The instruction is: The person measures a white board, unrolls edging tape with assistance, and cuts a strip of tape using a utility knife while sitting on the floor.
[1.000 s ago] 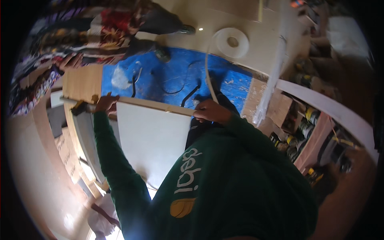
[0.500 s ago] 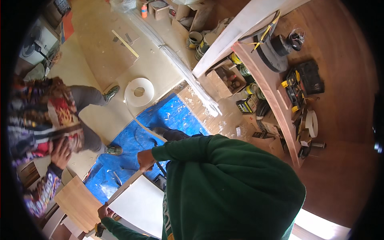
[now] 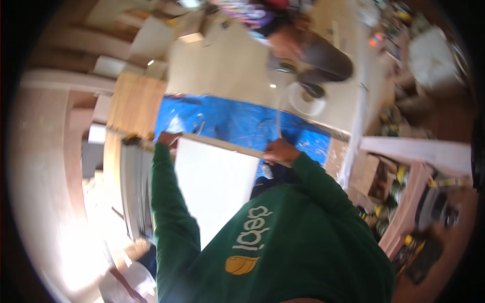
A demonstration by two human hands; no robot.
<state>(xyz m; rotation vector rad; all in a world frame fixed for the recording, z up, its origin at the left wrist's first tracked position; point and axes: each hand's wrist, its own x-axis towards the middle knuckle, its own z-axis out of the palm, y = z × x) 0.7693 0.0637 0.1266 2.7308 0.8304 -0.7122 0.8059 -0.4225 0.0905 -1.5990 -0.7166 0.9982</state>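
Observation:
A white panel (image 3: 212, 187) lies in front of me, with a beige strip (image 3: 222, 145) along its far edge. My left hand (image 3: 168, 138) is closed around the panel's far left corner, its fingertips partly hidden. At the far right end of that edge, my right hand (image 3: 281, 152) is closed on the strip; whether it also grips the panel is hard to tell. A pale band rises from beside my right hand to a white roll of edge banding (image 3: 318, 107) on the floor.
A blue sheet (image 3: 222, 118) covers the floor beyond the panel. Another person in grey trousers (image 3: 328, 58) stands past it. To the left are a wooden board (image 3: 136, 101) and grey panels (image 3: 134, 187). Tools and cans crowd the right, beside a wooden partition (image 3: 404, 202).
My view has swung left, so the other person and the roll now appear farther right. My hands remain at the panel's far edge. The frame is blurrier.

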